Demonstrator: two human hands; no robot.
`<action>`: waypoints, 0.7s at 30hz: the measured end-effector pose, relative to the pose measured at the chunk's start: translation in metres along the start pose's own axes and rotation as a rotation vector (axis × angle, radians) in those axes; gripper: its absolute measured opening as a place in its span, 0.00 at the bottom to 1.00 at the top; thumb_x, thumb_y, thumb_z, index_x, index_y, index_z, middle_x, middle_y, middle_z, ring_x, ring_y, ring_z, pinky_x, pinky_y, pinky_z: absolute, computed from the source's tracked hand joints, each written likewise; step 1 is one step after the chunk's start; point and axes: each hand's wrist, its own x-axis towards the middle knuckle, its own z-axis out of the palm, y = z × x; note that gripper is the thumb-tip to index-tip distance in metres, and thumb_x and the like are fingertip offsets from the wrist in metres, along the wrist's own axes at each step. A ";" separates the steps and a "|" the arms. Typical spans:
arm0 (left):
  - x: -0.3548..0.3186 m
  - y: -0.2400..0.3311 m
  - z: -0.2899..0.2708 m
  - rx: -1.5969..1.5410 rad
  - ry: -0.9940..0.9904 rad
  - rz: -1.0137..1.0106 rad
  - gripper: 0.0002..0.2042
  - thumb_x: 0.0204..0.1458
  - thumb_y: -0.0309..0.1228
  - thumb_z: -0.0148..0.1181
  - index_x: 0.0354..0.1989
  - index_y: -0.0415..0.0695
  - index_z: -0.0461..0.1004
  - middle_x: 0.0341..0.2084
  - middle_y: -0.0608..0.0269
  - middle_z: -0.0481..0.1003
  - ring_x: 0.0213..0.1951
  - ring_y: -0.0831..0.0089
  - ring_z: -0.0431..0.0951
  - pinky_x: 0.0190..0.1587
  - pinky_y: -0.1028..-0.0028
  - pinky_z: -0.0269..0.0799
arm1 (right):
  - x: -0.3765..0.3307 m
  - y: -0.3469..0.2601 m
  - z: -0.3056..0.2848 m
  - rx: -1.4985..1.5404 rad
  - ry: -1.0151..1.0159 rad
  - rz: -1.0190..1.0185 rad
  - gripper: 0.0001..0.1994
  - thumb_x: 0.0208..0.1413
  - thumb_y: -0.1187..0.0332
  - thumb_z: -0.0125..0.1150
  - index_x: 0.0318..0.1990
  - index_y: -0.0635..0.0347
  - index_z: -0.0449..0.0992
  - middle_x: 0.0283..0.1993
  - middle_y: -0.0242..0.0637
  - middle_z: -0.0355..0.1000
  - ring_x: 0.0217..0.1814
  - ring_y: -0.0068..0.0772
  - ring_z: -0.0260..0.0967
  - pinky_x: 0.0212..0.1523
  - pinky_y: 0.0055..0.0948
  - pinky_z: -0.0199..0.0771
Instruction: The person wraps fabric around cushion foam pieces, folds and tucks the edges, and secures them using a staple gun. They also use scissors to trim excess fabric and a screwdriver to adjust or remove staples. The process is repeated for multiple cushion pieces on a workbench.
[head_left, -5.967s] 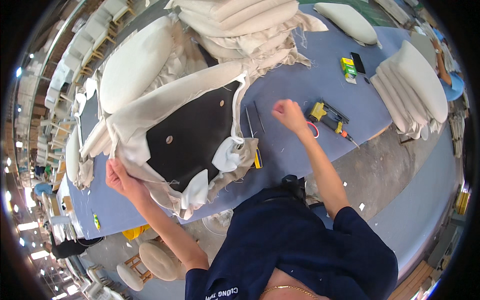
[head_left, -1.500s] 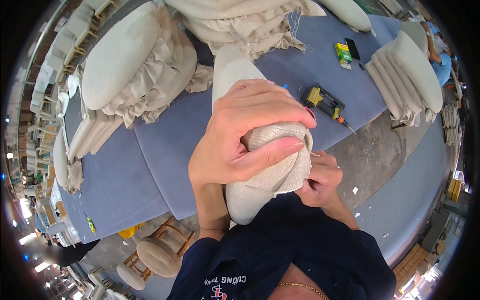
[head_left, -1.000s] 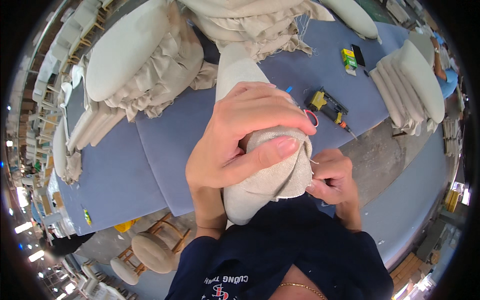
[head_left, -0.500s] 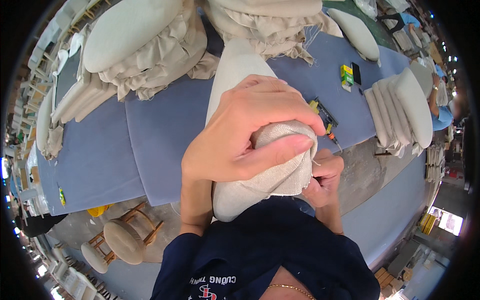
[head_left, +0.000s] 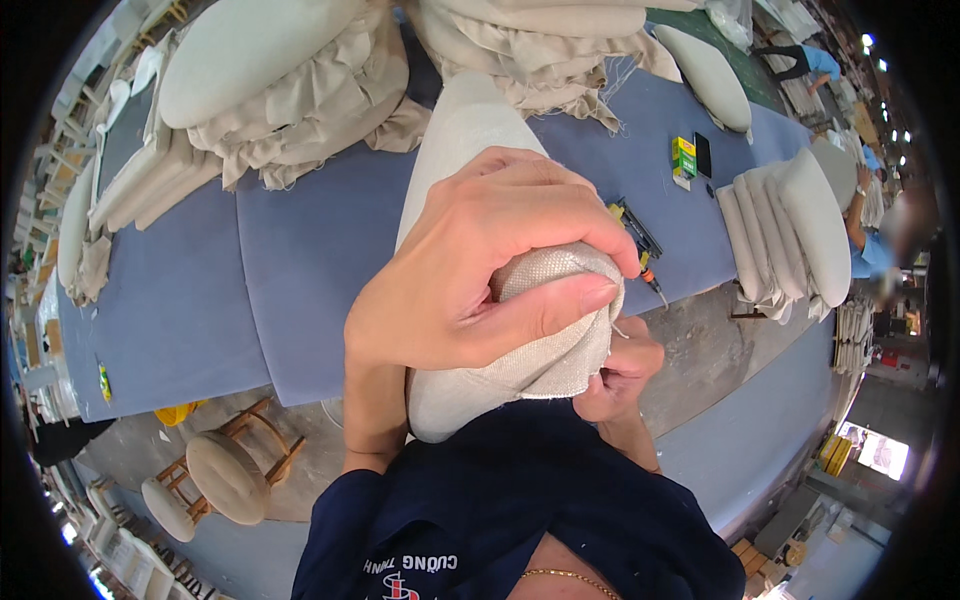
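A beige fabric-covered seat cushion [head_left: 470, 110] stands on edge in front of my chest, its long side running away from me. My left hand [head_left: 480, 265] is wrapped over its upper edge, with thumb and fingers clamping the folded cloth [head_left: 560, 350] there. Lower and to the right, my right hand [head_left: 625, 375] has its fingers bent together at the cloth's loose edge. Its fingertips are partly hidden by the fabric. A black and yellow hand tool [head_left: 637, 230] lies on the table beyond the cushion, beside an orange-ended screwdriver [head_left: 652, 280].
Stacks of beige covered cushions [head_left: 290, 90] stand at the back of the blue-grey table [head_left: 170, 300]. More cushions [head_left: 785, 235] are piled at the right. A green and yellow box [head_left: 683, 160] lies beside a black phone [head_left: 703, 155]. Round-seated wooden stools [head_left: 228, 475] stand lower left. A co-worker [head_left: 870, 250] is at far right.
The whole scene has shifted slightly left in view. My right hand has moved a little closer under the cushion's cloth edge; my left hand keeps its grip.
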 end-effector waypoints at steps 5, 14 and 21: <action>-0.002 0.000 -0.009 0.018 -0.005 0.045 0.14 0.43 0.28 0.68 0.40 0.40 0.82 0.36 0.58 0.82 0.40 0.60 0.80 0.52 0.64 0.68 | 0.010 -0.006 -0.014 0.047 -0.121 0.097 0.10 0.51 0.77 0.64 0.20 0.68 0.73 0.14 0.33 0.62 0.13 0.32 0.56 0.18 0.31 0.52; -0.002 -0.003 0.008 0.045 0.067 0.039 0.15 0.40 0.26 0.70 0.39 0.45 0.82 0.35 0.63 0.82 0.41 0.62 0.81 0.51 0.65 0.69 | 0.012 -0.008 -0.036 0.127 -0.200 0.163 0.14 0.53 0.75 0.67 0.18 0.69 0.72 0.14 0.35 0.63 0.12 0.31 0.57 0.18 0.30 0.52; 0.000 -0.004 0.012 0.041 0.068 0.045 0.14 0.38 0.25 0.71 0.38 0.45 0.81 0.35 0.64 0.82 0.39 0.63 0.80 0.49 0.65 0.69 | 0.011 -0.021 -0.041 0.183 -0.179 0.325 0.17 0.54 0.72 0.69 0.17 0.69 0.70 0.13 0.35 0.60 0.12 0.29 0.54 0.18 0.31 0.48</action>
